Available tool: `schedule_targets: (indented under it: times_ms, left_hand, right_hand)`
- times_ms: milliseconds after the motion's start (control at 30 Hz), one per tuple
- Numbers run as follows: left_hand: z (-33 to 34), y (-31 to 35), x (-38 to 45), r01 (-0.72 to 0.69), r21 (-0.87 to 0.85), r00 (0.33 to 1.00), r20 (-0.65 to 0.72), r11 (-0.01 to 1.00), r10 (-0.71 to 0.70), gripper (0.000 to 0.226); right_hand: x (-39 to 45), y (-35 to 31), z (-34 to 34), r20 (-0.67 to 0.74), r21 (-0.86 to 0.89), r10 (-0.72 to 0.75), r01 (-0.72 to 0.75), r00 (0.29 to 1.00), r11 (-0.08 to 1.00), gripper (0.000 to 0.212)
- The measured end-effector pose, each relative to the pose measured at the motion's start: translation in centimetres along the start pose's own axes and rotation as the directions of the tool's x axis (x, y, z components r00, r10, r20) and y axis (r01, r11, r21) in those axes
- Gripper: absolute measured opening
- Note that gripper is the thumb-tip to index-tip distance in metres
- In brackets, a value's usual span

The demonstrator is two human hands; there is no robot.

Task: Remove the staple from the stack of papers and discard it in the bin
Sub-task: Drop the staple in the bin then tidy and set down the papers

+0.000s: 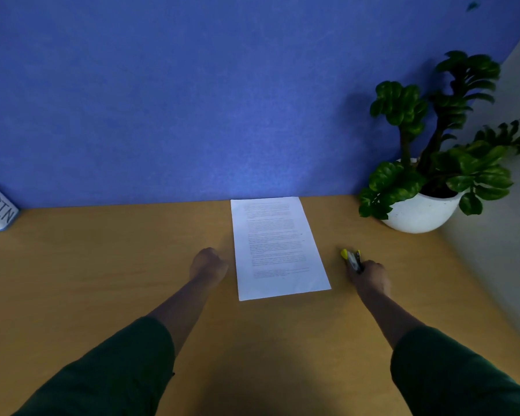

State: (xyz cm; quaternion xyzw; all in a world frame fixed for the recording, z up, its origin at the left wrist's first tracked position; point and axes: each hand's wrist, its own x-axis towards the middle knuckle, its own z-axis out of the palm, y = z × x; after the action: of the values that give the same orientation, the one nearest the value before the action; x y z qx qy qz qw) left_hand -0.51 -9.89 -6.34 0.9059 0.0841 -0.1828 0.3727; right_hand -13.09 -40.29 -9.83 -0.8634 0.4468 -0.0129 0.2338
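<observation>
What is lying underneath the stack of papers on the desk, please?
Only the wooden desk shows around the stack of papers, which lies flat on it. Anything beneath the top sheet is covered, and the staple cannot be made out.

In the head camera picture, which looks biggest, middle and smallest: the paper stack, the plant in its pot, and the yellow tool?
1. Plant in its pot, leaves included.
2. Paper stack.
3. Yellow tool, partly hidden in the right hand, so only part of it shows.

All three sit at a similar depth, so the ranking seems fair.
</observation>
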Motion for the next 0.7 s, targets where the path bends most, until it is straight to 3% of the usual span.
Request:
schedule_targets:
  times_ms: [300, 700]
  left_hand:
    - [-0.2, -1.0, 0.3, 0.014, -0.032, 0.998, -0.068, 0.999, -0.016, 0.014]
    - [-0.4, -1.4, -0.3, 0.025, -0.048, 0.992, -0.119, 0.999, -0.03, 0.014]
  right_hand:
    - [2.0, -3.9, 1.3, 0.025, -0.017, -0.022, 0.023, 0.999, 1.0, 0.03]
    - [3.2, -3.9, 1.2, 0.025, -0.068, -0.036, 0.037, 0.999, 0.997, 0.032]
